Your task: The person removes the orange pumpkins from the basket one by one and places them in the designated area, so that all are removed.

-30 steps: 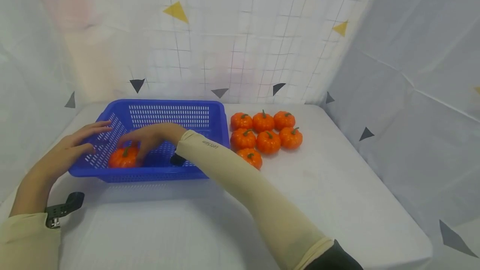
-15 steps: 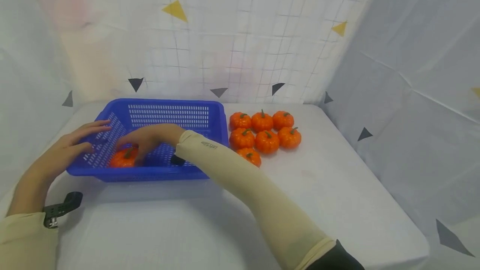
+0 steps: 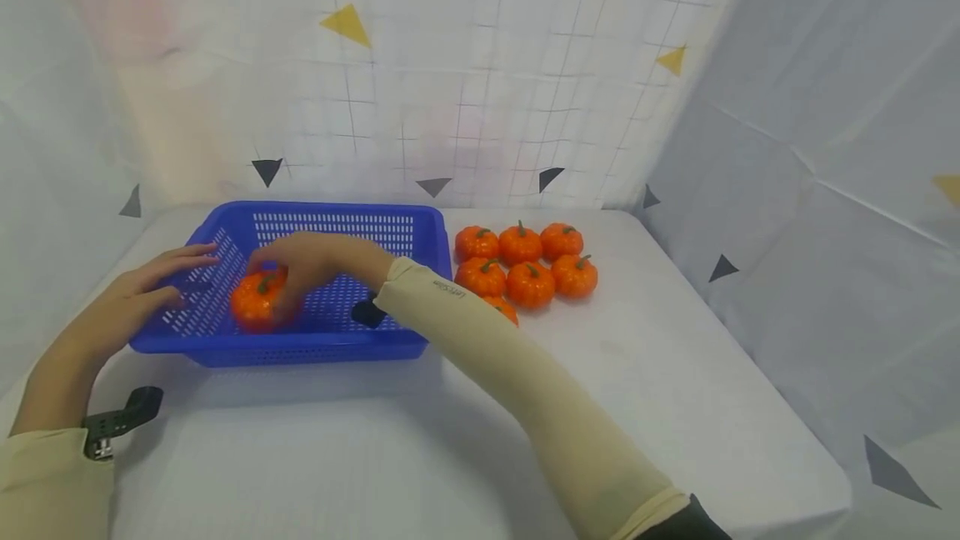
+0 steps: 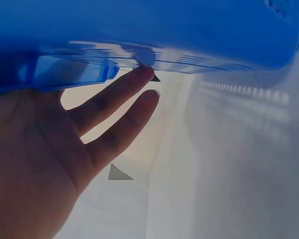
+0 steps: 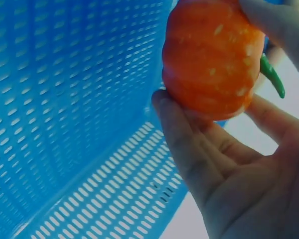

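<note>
A blue perforated plastic basket (image 3: 315,342) sits toward the left of the table. Inside it, my right hand (image 3: 322,255) grips a small orange pumpkin (image 3: 252,307) with a green stem. The right wrist view shows this pumpkin (image 5: 214,59) held between thumb and fingers, raised off the slotted basket bottom (image 5: 134,184). My left hand (image 3: 133,300) is at the basket's left rim, its fingers extended. From the left wrist view, the left hand's fingers (image 4: 122,124) reach straight out just below the blue rim.
Several more orange pumpkins (image 3: 531,286) stand grouped on the white table (image 3: 675,390) right of the basket. The right sleeve (image 3: 480,348) partly covers the nearest one. A white sheet wall (image 3: 420,65) rises behind, and a grey one (image 3: 817,148) at the right.
My right hand has lifted the pumpkin from low in the basket and brought it slightly right. The left hand stays at the rim.
</note>
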The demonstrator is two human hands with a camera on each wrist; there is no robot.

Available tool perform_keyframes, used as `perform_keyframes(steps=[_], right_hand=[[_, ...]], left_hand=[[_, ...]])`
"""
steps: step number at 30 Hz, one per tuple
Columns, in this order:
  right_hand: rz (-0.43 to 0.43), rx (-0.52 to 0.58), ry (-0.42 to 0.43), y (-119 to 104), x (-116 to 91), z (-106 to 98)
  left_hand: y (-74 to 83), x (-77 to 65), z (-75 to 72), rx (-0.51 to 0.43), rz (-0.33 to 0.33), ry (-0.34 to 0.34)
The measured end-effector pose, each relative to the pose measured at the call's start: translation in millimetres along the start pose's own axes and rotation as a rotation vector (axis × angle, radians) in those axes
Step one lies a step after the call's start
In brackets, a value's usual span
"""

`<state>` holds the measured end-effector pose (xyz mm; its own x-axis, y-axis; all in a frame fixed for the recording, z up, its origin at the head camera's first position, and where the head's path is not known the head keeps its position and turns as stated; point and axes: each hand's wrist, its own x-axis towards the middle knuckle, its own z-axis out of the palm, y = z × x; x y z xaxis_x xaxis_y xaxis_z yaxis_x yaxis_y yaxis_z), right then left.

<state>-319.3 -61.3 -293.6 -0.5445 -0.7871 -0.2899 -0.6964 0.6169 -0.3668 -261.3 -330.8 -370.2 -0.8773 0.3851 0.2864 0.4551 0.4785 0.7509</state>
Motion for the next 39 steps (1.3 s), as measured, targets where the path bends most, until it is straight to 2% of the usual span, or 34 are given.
perform_keyframes(steps=[5, 9, 15, 17, 23, 29, 34, 39], right_hand=[[-0.042, 0.057, 0.035, -4, -9, 0], [-0.024, 0.082, 0.055, -1, -13, 1], [-0.039, 0.13, 0.113, 9, -24, -3], [-0.056, 0.137, 0.133, 14, -29, -4], [-0.015, 0.216, 0.181, 22, -43, -7], [0.022, 0.304, 0.229, 22, -58, -11], [0.027, 0.323, 0.309, 27, -71, -10], [0.042, 0.331, 0.347, 33, -82, -9]], left_hand=[[-4.5, -8.1, -2.5, 0.02, 0.005, 0.006], [-5.8, -11.5, -4.0, 0.026, -0.018, -0.004], [-4.6, -6.2, -4.8, 0.032, -0.059, -0.011], [-4.5, -4.1, -3.9, 0.023, -0.047, -0.013], [-0.8, 0.9, -1.6, -0.011, -0.017, -0.024], [3.4, 3.0, -3.8, 0.01, -0.055, -0.024], [2.3, 2.8, -4.0, 0.002, -0.046, -0.024], [2.4, 1.8, -3.3, 0.0, -0.096, -0.035]])
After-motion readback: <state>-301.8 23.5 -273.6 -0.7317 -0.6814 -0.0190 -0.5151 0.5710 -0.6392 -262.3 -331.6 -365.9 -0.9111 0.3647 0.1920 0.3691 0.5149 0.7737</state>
